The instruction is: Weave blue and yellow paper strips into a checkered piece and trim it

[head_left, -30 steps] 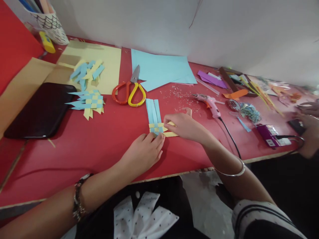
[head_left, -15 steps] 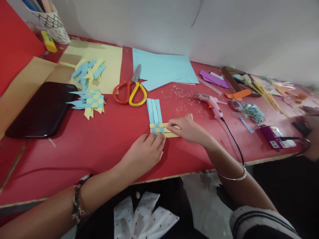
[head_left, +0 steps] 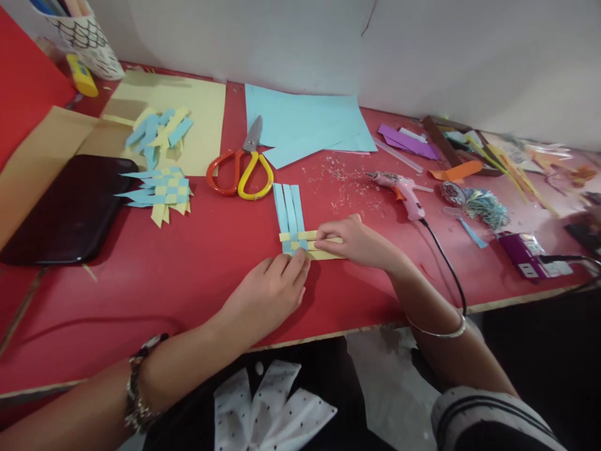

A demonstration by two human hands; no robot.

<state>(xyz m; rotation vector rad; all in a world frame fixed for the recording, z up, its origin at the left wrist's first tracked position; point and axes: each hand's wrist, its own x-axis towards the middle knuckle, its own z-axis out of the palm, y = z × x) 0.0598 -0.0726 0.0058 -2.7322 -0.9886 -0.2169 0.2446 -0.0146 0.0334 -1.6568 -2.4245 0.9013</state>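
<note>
The fingers of the right hand [head_left: 359, 241] are closed on the yellow strips [head_left: 327, 255], apparently pinching them where they leave the woven piece [head_left: 295, 241]; those of the left hand [head_left: 267, 297] bend over its near edge, though whether they grip or only press cannot be told. The piece lies flat on the red tabletop [head_left: 211, 269], its blue strips [head_left: 289, 210] pointing away. The step in hand looks like snugging the weave, and the next move seems to call for a steady hold there and a gentle pull along the strips. Farther out, a patterned cup [head_left: 89, 41] at the far left holds upright, pen-like items [head_left: 74, 7], and a shallow brown box [head_left: 441, 145] at the right holds paper scraps, too jumbled to sort.
</note>
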